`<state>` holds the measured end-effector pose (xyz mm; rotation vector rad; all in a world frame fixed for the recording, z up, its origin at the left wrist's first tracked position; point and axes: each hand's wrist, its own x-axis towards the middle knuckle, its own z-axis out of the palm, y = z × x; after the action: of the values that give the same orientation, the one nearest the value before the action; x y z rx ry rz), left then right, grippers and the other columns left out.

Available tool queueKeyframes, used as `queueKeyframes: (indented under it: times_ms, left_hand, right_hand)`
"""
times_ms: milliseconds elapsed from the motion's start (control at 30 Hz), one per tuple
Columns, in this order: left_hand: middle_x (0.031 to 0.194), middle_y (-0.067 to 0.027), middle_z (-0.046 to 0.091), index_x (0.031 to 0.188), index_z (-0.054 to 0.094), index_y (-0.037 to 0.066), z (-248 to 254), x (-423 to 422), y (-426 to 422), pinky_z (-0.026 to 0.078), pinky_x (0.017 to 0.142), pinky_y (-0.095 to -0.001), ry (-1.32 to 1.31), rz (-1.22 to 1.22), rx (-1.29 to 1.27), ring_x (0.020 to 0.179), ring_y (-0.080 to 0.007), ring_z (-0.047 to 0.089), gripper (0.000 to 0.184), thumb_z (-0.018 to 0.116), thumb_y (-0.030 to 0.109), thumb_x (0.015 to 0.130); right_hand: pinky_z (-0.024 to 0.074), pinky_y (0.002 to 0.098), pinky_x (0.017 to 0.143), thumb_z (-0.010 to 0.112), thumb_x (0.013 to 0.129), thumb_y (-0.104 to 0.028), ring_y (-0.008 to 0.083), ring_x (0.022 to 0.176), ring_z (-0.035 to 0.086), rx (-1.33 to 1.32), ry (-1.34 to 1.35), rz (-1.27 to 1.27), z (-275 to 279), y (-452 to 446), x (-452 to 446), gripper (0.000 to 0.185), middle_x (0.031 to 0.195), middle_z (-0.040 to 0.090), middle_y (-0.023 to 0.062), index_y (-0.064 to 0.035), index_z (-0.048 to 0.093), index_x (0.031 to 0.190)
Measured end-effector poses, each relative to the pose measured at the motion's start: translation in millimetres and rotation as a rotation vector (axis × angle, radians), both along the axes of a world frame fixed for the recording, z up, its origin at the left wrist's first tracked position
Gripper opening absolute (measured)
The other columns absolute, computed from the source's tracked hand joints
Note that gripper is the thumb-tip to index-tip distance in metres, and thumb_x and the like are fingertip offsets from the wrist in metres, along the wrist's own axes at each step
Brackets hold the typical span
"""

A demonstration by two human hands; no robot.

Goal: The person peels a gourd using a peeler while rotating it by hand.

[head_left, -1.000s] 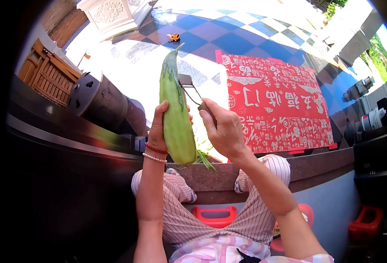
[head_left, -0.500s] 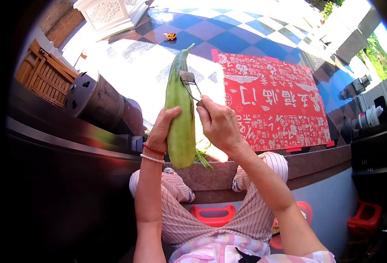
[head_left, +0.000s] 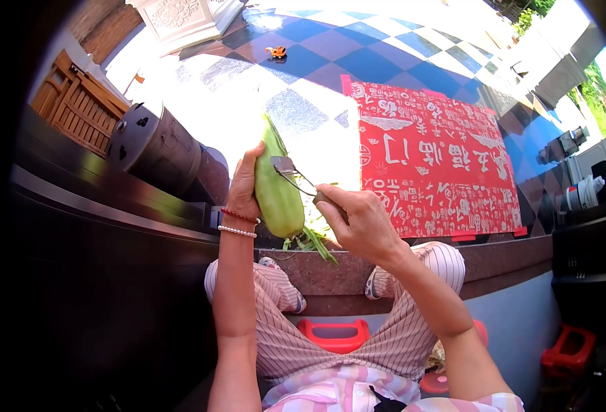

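Observation:
A long pale-green gourd (head_left: 276, 196) hangs over the step, its thick end toward me and its narrow end pointing away. Wrapped around its left side is my left hand (head_left: 246, 180), with a red and a white bracelet on the wrist. My right hand (head_left: 362, 223) grips the dark handle of a peeler (head_left: 283, 165). The peeler's flat metal blade lies against the upper right part of the gourd, and its wire frame runs down to my fingers. Green peelings (head_left: 316, 245) lie below the thick end, near the step.
A red mat with white characters (head_left: 432, 161) covers the floor at the right. On the left stand a dark metal drum (head_left: 157, 147) and a wooden chair (head_left: 83, 103). A stone step edge (head_left: 413, 275) runs before my feet. A red stool (head_left: 569, 347) is at lower right.
The gourd has come lower and its far end has tipped down, away from me. The peeler has moved toward me with my right hand. My left hand has shifted slightly up-left.

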<state>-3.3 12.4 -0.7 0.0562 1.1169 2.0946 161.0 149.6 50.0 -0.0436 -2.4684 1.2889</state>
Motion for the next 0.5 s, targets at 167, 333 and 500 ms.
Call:
queueKeyframes:
  times_ms: [167,333,500]
  left_hand:
    - [0.085,-0.0114,0.062,0.101,0.054,0.001,2,-10,-17,0.055,0.067,-0.0342,-0.093,0.057,0.054,0.074,-0.0215,0.063,0.047,0.06,0.043,0.081]
    - [0.088,-0.0116,0.06,0.104,0.052,-0.002,8,10,-4,0.055,0.066,-0.0332,-0.045,-0.086,0.06,0.075,-0.0213,0.063,0.054,0.056,0.047,0.081]
    - [0.09,-0.0102,0.059,0.111,0.048,-0.001,8,31,6,0.055,0.065,-0.0327,0.09,-0.22,0.007,0.076,-0.0209,0.062,0.053,0.054,0.045,0.083]
  right_hand:
    - [0.0434,0.0401,0.055,0.053,0.086,-0.013,0.0348,0.059,0.058,-0.072,-0.006,-0.139,3,12,-5,0.019,0.067,0.058,0.0206,0.0022,0.057,0.096]
    - [0.0396,0.0228,0.041,0.049,0.089,-0.016,0.0085,0.05,0.05,-0.849,-0.161,-0.124,-3,17,-27,0.03,0.071,0.054,0.0053,0.0027,0.048,0.112]
    - [0.0342,0.0211,0.035,0.067,0.078,-0.025,0.0062,0.047,0.043,-0.895,-0.156,-0.187,2,14,-38,0.047,0.07,0.048,0.0029,0.0048,0.044,0.107]
